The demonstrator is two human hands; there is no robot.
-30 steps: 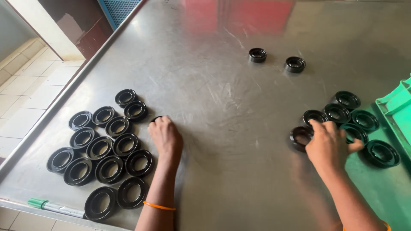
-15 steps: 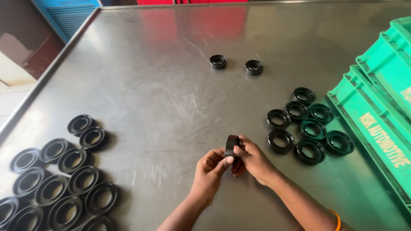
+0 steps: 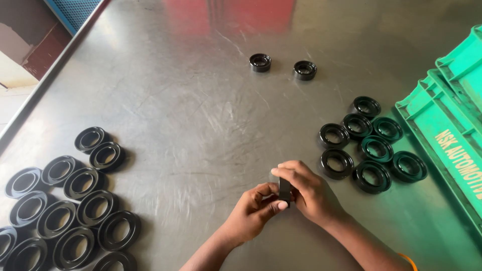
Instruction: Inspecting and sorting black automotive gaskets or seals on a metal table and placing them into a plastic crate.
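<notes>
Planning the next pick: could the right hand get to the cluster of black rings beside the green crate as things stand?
Probably yes. The right hand lies close to that cluster, with only bare metal table between. But it and the left hand together pinch a black ring, so it is not free.

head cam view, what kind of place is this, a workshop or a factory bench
Probably a factory sorting or assembly bench: a scuffed steel table, batches of identical black rubber seal rings laid out in groups, and green plastic parts crates. Both hands hold one ring on edge.
</notes>
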